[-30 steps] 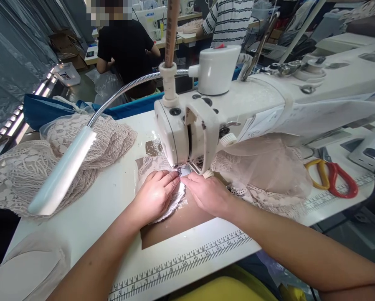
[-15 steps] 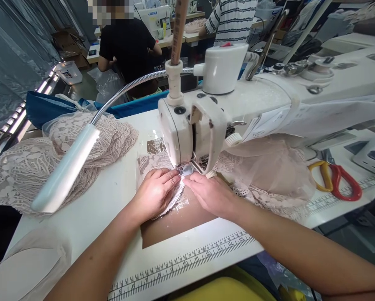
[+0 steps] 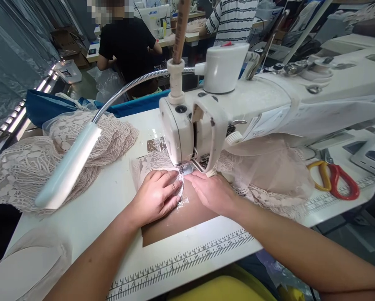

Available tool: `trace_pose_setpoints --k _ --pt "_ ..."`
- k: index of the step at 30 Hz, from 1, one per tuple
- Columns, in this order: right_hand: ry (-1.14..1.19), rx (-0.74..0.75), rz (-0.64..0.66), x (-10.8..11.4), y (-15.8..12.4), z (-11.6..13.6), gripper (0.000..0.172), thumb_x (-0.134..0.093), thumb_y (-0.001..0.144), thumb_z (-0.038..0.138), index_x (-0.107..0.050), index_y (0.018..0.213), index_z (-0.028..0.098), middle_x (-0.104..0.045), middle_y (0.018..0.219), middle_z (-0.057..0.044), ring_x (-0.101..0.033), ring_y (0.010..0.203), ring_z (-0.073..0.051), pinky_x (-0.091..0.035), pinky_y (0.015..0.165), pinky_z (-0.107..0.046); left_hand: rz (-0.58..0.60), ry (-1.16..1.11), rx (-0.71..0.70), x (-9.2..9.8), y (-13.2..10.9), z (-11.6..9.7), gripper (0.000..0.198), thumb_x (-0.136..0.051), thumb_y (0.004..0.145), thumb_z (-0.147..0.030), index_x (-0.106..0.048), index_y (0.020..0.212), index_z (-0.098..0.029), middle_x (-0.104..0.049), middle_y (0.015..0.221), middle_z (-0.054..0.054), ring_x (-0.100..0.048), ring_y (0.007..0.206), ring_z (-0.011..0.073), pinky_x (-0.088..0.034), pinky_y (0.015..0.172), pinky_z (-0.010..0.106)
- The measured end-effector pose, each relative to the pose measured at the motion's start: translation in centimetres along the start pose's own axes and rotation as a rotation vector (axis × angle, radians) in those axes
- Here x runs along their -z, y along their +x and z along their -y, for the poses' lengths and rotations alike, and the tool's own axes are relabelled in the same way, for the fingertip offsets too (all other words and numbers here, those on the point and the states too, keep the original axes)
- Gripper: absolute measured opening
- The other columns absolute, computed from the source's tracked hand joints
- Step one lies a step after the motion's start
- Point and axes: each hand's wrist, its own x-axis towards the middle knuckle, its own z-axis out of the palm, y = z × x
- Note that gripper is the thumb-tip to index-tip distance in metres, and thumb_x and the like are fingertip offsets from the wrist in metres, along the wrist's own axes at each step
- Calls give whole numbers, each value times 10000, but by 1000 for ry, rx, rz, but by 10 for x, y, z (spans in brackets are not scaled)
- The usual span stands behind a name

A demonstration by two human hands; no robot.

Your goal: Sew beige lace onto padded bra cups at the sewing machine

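One left hand [image 3: 158, 194], right hand [image 3: 211, 192], pressing scalloped lace [image 3: 143, 167]

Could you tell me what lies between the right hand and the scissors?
A heap of sheer pink fabric, between right hand and scissors, shown in the head view.

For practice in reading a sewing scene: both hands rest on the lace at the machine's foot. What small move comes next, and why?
Probably ease the lace slightly further under the foot. The left hand lies flat on it, the right hand touches its edge just before the foot, and much of the piece lies on the near side.
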Motion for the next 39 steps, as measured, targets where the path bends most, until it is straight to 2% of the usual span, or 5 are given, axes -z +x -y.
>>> trace_pose_setpoints --k 10,17,21,33,39 --pt "-47 71 97 5 2 6 319 -480 863 97 -650 1120 181 -624 874 -53 -506 756 -169 -311 592 -289 15 -11 -121 1 -1 5 385 -481 908 -171 -558 1284 -148 -594 1319 95 -528 1053 272 -474 863 442" --pt "-70 8 102 2 3 6 333 -459 871 109 -635 1147 171 -637 922 -76 -516 786 -190 -330 619 -297 -42 71 -39 -3 7 -6 315 -496 917 -211 -630 1195 -146 -644 1241 108 -560 943 262 -498 801 435" --pt "-65 23 101 2 3 6 339 -446 873 96 -633 1148 165 -645 931 -75 -522 781 -187 -336 620 -298 -23 44 -12 -1 9 -11 316 -495 921 -222 -632 1195 -141 -643 1239 114 -554 984 264 -501 822 437" --pt "-98 -11 106 4 4 9 321 -459 863 109 -637 1122 171 -631 936 -84 -531 770 -184 -343 615 -298 40 32 50 1 11 -3 380 -467 927 -305 -599 1237 -129 -603 1289 113 -518 1026 284 -465 887 464" --pt "-85 4 48 0 1 6 307 -441 892 132 -639 1123 171 -643 922 -80 -535 774 -186 -352 638 -302 -4 32 53 -1 8 -2 373 -477 919 -314 -595 1226 -139 -594 1289 132 -521 1051 296 -463 890 473"
